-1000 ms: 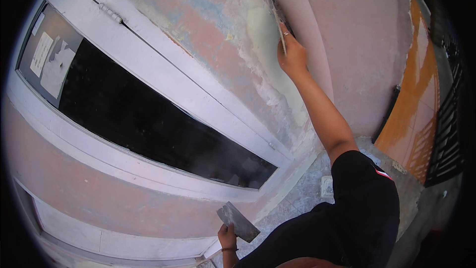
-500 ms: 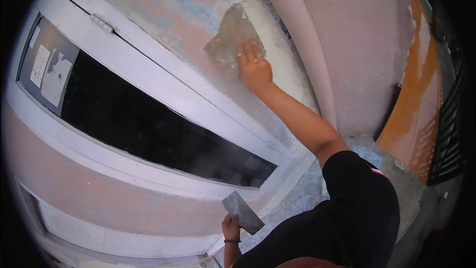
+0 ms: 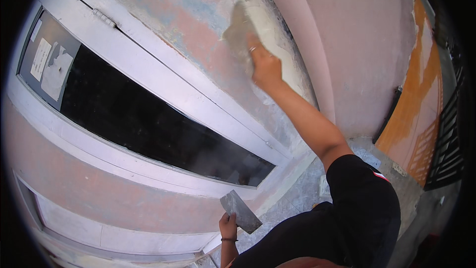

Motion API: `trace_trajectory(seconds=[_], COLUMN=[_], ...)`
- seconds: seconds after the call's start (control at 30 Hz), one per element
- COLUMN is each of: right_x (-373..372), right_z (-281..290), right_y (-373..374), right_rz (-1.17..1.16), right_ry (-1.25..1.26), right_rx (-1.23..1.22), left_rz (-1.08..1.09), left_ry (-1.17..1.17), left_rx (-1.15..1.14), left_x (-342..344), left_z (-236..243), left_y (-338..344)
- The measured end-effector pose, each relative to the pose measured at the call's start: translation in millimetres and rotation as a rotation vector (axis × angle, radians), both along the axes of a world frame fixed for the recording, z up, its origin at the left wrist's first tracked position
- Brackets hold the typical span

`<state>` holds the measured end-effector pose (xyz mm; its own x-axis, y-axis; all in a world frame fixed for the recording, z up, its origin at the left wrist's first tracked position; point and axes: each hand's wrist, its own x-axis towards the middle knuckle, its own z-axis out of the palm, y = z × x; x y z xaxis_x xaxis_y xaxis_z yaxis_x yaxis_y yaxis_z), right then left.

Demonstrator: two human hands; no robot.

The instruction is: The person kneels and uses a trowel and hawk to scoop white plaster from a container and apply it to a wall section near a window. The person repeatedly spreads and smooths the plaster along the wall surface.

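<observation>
Up the wall [image 3: 203,30], near its right edge, the right hand [image 3: 267,70] grips a blurred blade [image 3: 237,29]; below, the left hand [image 3: 228,227] clasps a grey plate [image 3: 242,212].

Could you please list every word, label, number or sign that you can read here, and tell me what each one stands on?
No text can be read anywhere in this view.
White label on the window: any print is too small and blurred to read.
Torn pale sheet beside it: no legible words.
Grey flat plate in the left hand and blurred flat blade in the right hand: no lettering can be made out.
</observation>
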<state>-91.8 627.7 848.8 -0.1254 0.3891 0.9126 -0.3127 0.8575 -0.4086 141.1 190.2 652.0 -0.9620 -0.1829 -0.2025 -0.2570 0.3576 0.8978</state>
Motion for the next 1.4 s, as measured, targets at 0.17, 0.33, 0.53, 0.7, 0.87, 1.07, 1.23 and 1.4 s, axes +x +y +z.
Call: trace_trajectory(seconds=[0.17, 0.33, 0.53, 0.7, 0.87, 1.07, 1.23, 1.4], right_x=[20.6, 4.9, 25.5, 28.9, -19.0, 13.8, 15.9, -8.1], right_z=[-4.9, 30.4, -16.3, -64.7, -57.5, -56.3, -55.5, -55.6], right_y=[5.5, 44.7, -32.0, 19.2, 10.3, -70.2, 38.0, 3.7], right_rz=[0.166, -0.011, 0.306, 0.100, -0.177, 0.045, -0.009, -0.029], right_ry=[0.127, -0.027, 0.115, -0.101, -0.191, -0.037, -0.225, -0.009], right_rx=[0.054, -0.125, 0.235, -0.176, -0.111, 0.199, -0.364, -0.086], left_rz=[-0.052, -0.026, -0.061, 0.044, 0.065, -0.063, 0.000, 0.081], left_ry=[0.045, -0.010, -0.016, 0.073, -0.031, -0.015, 0.042, -0.050], left_rx=[-0.021, -0.036, -0.034, 0.107, 0.087, -0.029, 0.099, 0.124], left_x=[-11.5, -0.7, -11.8, -7.1, 11.0, -15.4, -8.6, 4.0], left_z=[0.5, -0.9, 2.5, 6.7, -0.6, 3.0, 15.8, 10.8], left_y=[-0.9, -14.0, -4.8, -7.2, -24.5, -16.6, -14.9, -15.0])
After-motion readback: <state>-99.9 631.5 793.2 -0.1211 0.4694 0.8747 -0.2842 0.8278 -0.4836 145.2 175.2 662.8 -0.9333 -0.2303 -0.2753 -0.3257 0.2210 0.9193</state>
